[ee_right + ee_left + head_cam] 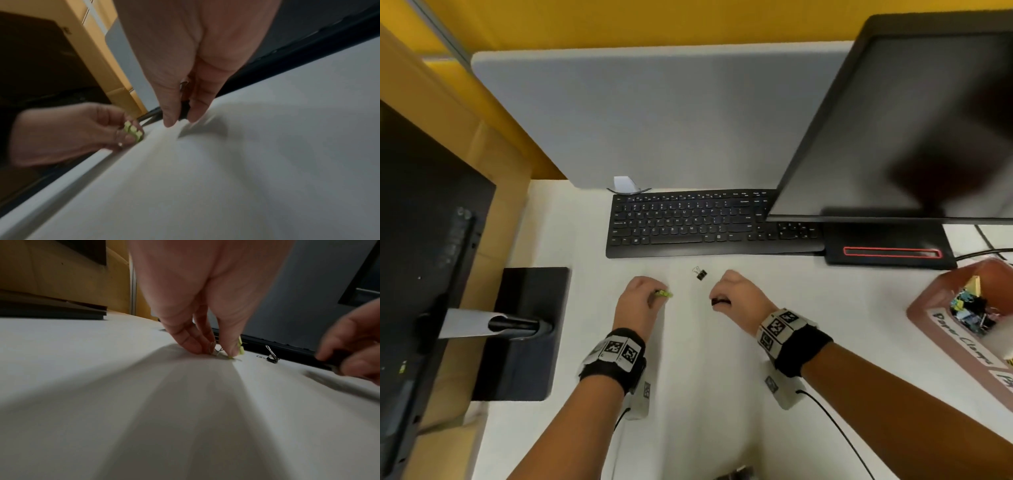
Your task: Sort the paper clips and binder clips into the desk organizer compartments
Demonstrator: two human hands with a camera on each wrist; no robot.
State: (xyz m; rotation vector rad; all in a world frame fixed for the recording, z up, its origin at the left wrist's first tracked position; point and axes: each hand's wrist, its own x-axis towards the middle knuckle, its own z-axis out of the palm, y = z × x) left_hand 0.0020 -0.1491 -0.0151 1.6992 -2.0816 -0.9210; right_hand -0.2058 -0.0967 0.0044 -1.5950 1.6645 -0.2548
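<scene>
My left hand [650, 296] pinches green binder clips [663, 293] at the desk surface; in the left wrist view the green clips [240, 346] show behind my thumb, and in the right wrist view several green clips [133, 131] sit in those fingers. My right hand [722, 298] holds a black binder clip [719, 302], seen between thumb and finger as the black clip [184, 109]. One more black binder clip [700, 273] lies loose on the desk between the hands, near the keyboard; it shows as the loose clip [271, 356]. The brown desk organizer [941, 329] stands far right with several clips inside.
A black keyboard [709, 222] lies just beyond the hands. A large monitor [911, 130] with its base [887, 246] stands at the right. Another monitor and stand [517, 329] are on the left. White desk [705, 394] spreads around my forearms.
</scene>
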